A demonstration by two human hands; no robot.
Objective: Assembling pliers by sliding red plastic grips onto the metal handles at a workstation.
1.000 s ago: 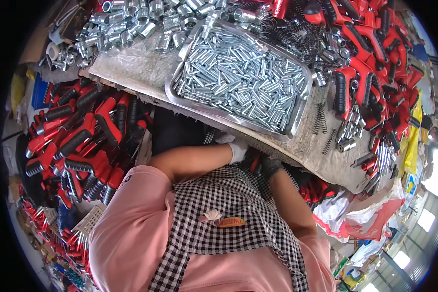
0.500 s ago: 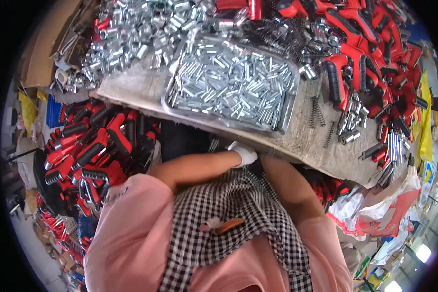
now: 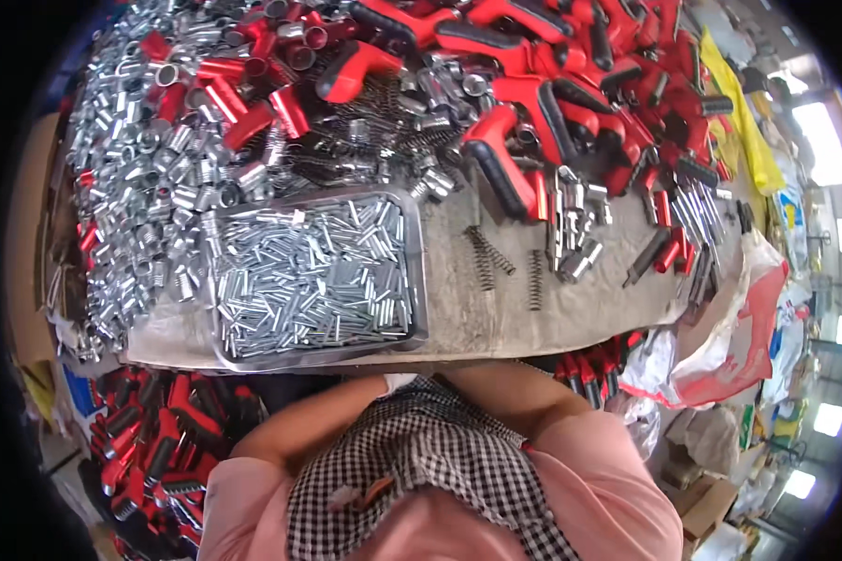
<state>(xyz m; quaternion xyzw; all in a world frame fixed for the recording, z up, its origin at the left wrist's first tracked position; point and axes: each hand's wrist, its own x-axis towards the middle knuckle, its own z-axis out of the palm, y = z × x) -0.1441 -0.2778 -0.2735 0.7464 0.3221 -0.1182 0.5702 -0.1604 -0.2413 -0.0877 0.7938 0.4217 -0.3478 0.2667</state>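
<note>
My left hand, in a white glove, is at the front edge of the table, close against my checked apron. Only a bit of the glove shows; its fingers are hidden. My right forearm reaches in beneath the same edge, and the right hand itself is out of sight. Above the left hand, a clear plastic tray full of short metal pins rests on the table. Several dark coil springs lie to the right of the tray.
Small metal sleeves are heaped at the left. Red and black tool handles pile up at the back right, with metal rods beyond. More red handles fill the space below left. A white and red bag hangs at the right.
The view has swung, so the tray now appears further left and more of the tabletop shows. Both arms stay low at the table's edge, and less of the white glove is visible.
</note>
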